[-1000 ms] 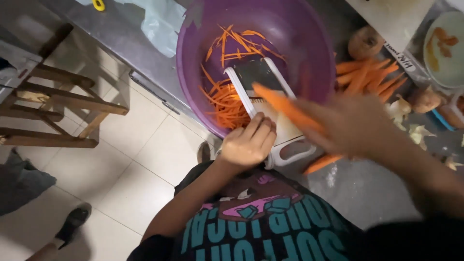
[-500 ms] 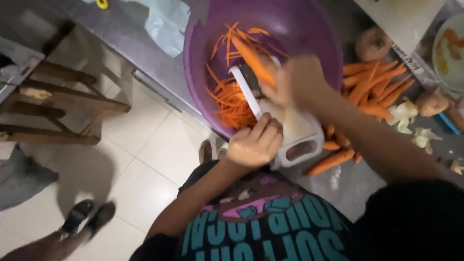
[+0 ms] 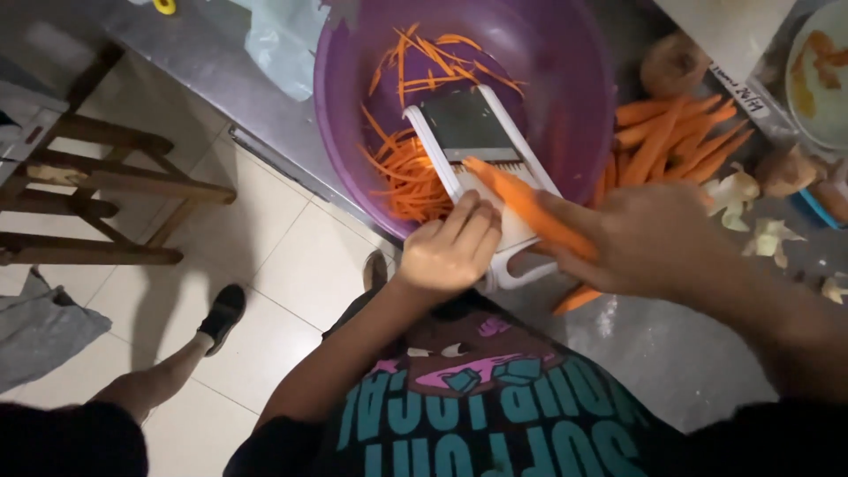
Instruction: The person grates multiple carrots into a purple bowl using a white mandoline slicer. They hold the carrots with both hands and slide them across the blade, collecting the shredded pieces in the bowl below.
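Note:
My left hand (image 3: 450, 249) grips the lower end of a white slicer board (image 3: 473, 146) that leans over the rim of a big purple bowl (image 3: 574, 79). My right hand (image 3: 649, 240) holds a long peeled carrot (image 3: 521, 199), its tip resting on the board just below the blade. Thin orange carrot strips (image 3: 411, 172) lie heaped in the bowl under the board and scattered on its far wall.
A pile of whole peeled carrots (image 3: 667, 141) lies on the steel counter (image 3: 680, 344) right of the bowl, with peelings (image 3: 751, 216) and a white plate (image 3: 817, 75). A wooden stool (image 3: 97, 190) stands on the tiled floor at left, near another person's leg and dark shoe (image 3: 221, 314).
My right hand has drawn the carrot back down the board from over the blade to its lower part. My left hand kept its hold.

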